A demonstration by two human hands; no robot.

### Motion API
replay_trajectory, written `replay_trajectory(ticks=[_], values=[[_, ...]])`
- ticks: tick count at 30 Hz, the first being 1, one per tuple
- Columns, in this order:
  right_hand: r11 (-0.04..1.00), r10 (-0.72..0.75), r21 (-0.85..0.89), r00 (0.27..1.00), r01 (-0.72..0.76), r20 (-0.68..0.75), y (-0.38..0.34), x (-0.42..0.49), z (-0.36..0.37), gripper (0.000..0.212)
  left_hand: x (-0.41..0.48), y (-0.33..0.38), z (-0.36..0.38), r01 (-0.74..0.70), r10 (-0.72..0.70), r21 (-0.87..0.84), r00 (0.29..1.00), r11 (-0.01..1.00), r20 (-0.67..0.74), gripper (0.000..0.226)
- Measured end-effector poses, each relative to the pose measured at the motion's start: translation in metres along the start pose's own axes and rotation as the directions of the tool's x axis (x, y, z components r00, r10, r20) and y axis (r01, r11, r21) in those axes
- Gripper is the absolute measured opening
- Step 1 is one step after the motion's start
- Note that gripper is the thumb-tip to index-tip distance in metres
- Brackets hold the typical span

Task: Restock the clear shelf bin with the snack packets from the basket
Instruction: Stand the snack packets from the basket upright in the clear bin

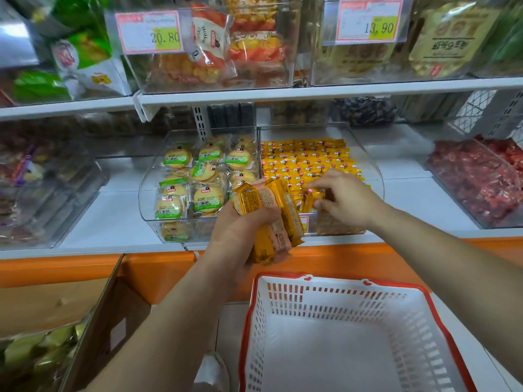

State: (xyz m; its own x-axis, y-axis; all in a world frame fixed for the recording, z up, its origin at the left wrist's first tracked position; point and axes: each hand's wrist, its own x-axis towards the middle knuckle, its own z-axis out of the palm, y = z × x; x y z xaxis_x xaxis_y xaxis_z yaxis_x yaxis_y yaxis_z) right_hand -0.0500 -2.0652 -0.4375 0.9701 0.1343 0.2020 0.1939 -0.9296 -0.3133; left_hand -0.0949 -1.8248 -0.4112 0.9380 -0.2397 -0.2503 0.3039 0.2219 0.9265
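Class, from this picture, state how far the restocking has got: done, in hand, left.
Done: the basket shows no packets, and rows of yellow packets fill the clear bin. In hand: the left hand grips a bundle of them; the right hand pinches one packet inside the bin. Left: shelving that bundle.

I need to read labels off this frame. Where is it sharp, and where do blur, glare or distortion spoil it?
Head view: sharp at centre, price tags and the snack packets in the left hand crisp; left-edge bins smear with blur; upper clear bins carry hazy glare; shelf edge bows from the wide-angle lens; lighting even, shadows soft.
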Motion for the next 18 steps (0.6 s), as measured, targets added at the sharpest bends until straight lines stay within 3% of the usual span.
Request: replay_trajectory(ticks=[5, 9, 15, 18], values=[[0.975, -0.04, -0.216, 0.997, 0.052, 0.061, -0.001, -0.005, 0.007, 0.039, 0.004, 0.001, 0.0, 0.009, -0.009, -0.013, 1.0, 1.0, -0.021, 0.036], [0.968, 0.02, -0.252, 0.993, 0.009, 0.114, 0.001, -0.012, 0.016, 0.044, 0.004, 0.003, 0.003, 0.004, -0.005, -0.036, 1.0, 0.999, -0.027, 0.035], [0.916, 0.024, -0.396, 0.982, 0.054, 0.189, 0.007, -0.022, 0.027, 0.07, 0.001, 0.003, 0.008, -0.003, 0.002, -0.038, 1.0, 0.999, -0.025, 0.032], [0.931, 0.061, -0.363, 0.973, 0.025, 0.224, 0.005, -0.024, 0.03, 0.072, -0.001, 0.006, 0.008, -0.012, 0.011, -0.042, 0.999, 0.999, -0.034, 0.034]])
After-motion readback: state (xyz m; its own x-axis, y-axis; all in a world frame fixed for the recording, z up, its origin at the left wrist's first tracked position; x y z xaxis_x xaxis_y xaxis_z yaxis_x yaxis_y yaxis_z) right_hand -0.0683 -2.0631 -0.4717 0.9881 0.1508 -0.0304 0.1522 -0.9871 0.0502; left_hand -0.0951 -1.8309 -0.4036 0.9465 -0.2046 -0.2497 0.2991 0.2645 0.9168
